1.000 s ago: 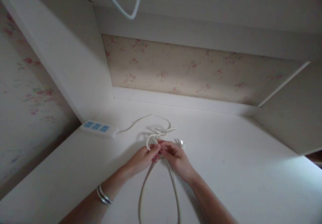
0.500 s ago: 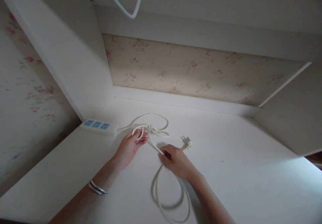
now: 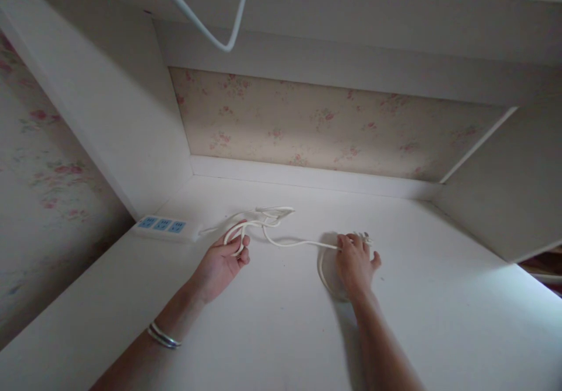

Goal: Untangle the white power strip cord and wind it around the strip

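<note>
Bare right forearm [image 3: 380, 338], bare left forearm [image 3: 184, 306], two slim silver bangles [image 3: 163, 336]

Plug [image 3: 369, 240] part-hidden by R hand [image 3: 355, 262]; forearms [image 3: 136, 359] cut at btm; wht rod [image 3: 227, 47] cut at top.

hands [image 3: 222, 271] [image 3: 355, 265]: 2 | power strip [image 3: 165, 235]: 1 | sockets [image 3: 163, 225]: 3 | cord [image 3: 281, 245]: 1

Desk [image 3: 281, 338]: white, flat, with a few small dark specks [image 3: 382, 278] on its surface. On it: one strip [image 3: 164, 233], white, three blue socket panels facing up, at the desk's left edge. One cord [image 3: 287, 244], off-white, leaving the strip's right end; partly raised in loops, a curve at right. One plug [image 3: 369, 241], right of centre, partly hidden; contact with desk unclear.
</note>
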Tool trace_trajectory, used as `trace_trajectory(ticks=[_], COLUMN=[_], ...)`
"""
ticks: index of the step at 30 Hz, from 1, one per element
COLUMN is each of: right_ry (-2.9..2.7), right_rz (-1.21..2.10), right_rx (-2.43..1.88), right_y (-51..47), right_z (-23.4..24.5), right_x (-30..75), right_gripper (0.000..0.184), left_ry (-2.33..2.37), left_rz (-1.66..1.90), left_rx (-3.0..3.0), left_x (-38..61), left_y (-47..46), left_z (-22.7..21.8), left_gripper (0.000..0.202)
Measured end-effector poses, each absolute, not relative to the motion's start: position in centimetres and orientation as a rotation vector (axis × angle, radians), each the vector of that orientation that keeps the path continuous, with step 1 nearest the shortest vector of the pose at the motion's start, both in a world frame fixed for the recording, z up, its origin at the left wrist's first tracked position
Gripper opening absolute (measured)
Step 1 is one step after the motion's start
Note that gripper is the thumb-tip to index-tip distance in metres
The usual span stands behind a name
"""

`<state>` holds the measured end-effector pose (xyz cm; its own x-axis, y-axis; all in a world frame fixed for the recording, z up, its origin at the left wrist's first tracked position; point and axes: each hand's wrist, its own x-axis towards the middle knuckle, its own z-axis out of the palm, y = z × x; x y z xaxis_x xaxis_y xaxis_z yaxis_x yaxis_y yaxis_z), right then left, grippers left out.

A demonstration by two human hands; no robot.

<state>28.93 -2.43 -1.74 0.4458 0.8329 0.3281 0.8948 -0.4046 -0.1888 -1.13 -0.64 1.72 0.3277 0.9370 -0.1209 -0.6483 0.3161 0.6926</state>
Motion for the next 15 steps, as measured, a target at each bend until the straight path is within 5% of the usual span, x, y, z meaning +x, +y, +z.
trace_trajectory(ticks=[7, 11, 15], right_ry=[-1.926, -2.330, -2.342], right_rz=[-0.190, 0.096, 0.228], right_rx=[-2.021, -1.578, -1.465], right_y=[-3.1, -4.5, -5.4], right_z=[-1.3, -0.3, 0.2], right_x=[24.9, 19.9, 18.0], right_gripper=[0.036, 0.017, 0.027], left_ry=[0.481, 0.482, 0.449], left_rz=[1.080, 1.081, 1.060], left_rx=[0.539, 0.588, 0.610], left_x=[-1.3, -1.1, -1.2], left_y=[-0.8, -0.9, -1.1], left_z=[2.0, 1.8, 2.0], left_gripper=[0.045, 0.042, 0.047])
